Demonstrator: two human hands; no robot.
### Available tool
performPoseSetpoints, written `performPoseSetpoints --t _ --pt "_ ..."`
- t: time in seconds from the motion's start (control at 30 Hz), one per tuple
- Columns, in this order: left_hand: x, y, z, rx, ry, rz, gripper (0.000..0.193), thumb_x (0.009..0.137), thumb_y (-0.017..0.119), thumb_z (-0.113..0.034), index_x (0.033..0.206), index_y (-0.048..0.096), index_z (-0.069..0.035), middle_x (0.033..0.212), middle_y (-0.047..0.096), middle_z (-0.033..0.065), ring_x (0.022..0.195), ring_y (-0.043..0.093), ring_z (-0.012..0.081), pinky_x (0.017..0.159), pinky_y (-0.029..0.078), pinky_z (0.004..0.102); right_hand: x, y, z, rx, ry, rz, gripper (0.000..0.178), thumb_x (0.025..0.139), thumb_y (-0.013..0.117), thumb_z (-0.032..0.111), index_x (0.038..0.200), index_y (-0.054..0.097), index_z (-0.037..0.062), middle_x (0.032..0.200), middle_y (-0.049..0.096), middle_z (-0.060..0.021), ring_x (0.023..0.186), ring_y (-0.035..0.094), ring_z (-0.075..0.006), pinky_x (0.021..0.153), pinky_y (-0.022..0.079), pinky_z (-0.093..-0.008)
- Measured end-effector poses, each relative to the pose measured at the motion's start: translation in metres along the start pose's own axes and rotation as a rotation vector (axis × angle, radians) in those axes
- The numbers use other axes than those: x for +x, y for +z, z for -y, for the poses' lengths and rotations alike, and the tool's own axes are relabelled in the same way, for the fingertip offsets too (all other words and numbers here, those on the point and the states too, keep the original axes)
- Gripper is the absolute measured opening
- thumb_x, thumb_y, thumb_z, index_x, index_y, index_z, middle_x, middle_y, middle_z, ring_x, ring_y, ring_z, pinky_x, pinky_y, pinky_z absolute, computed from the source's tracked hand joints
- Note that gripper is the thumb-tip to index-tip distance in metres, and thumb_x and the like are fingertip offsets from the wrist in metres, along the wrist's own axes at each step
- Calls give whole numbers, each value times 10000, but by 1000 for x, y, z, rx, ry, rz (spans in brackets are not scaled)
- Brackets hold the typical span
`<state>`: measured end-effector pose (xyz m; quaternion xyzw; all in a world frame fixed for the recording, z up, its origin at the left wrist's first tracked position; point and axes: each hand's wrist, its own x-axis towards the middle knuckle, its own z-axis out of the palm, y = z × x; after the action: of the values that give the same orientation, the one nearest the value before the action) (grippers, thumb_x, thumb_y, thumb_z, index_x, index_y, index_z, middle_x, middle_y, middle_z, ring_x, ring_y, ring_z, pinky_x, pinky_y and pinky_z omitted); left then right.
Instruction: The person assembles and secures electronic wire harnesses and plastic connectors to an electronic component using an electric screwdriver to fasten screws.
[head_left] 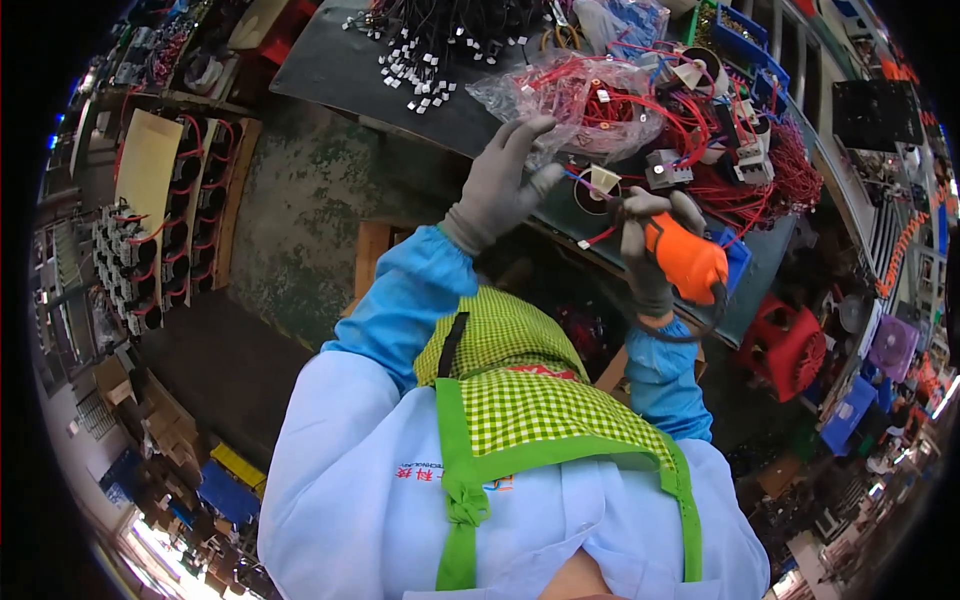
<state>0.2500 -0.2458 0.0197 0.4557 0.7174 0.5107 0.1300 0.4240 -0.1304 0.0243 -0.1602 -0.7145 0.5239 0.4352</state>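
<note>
My left hand, in a grey glove, is raised with fingers spread; its fingertips touch a clear plastic bag of red wires and a thin wire by a round black part on the dark workbench. My right hand, also grey-gloved, grips an orange power screwdriver with its tip pointing at that round part. A cord hangs from the tool's rear.
Piles of red wired parts and white connectors on black leads cover the bench. Blue bins stand at the back. A rack of black coils sits on the left. A red fan housing lies at right.
</note>
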Motion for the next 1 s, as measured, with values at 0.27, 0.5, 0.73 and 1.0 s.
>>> performPoseSetpoints --t 0.27,0.5,0.73,1.0 --pt "-13 96 80 358 63 283 355 835 622 -250 1172 543 -170 1089 576 92 1031 568 307 1009 327 488 8 12 10 -41 -129 151 546 768 534 -119 1228 349 111 911 590 -65 805 585 -191 877 500 -456" --pt "-9 114 99 287 133 390 155 848 605 -249 980 584 -172 914 600 66 910 609 273 941 376 481 5 2 -1 -89 -114 121 539 755 522 -119 1215 355 107 920 572 -79 811 573 -217 879 488 -495" --pt "-8 115 91 228 122 340 192 811 654 -242 958 603 -128 891 590 82 838 596 307 761 457 431 1 5 -6 24 -106 86 543 758 573 -61 1232 366 105 941 590 -93 839 603 -236 908 480 -513" --pt "-13 116 92 252 137 295 156 834 629 -247 939 597 -137 856 577 68 806 588 295 712 440 426 0 7 1 -2 -70 4 530 794 597 6 1255 350 92 967 598 -105 856 602 -249 906 477 -520"
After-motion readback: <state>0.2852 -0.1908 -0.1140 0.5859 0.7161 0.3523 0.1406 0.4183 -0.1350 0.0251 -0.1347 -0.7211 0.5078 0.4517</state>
